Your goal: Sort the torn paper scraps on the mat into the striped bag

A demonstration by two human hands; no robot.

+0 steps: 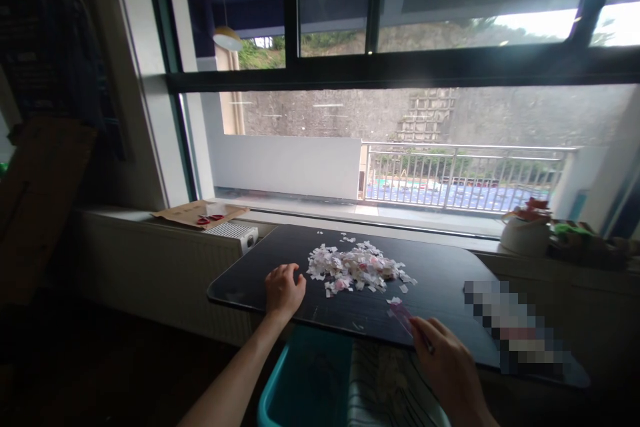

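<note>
A heap of small torn white paper pieces [357,265], a few tinged pink, lies on the dark tabletop [435,260]. To the left of the heap, my left hand [286,288] rests at the table with loosely curled fingers, the thumb apart, and nothing visible in it. My right hand [447,357] is closed around one end of a flat, see-through pinkish strip [400,315], which looks like a ruler. Its far end points at the heap and touches or nearly touches a few stray scraps [393,301].
Below the table's front edge stands a teal bin [280,373], beside a striped cloth [373,387]. A blurred-out item [515,330] lies on the table's right. Red-handled scissors [210,219] rest on brown paper [180,212] by the window; a white pot [523,233] sits on the right sill.
</note>
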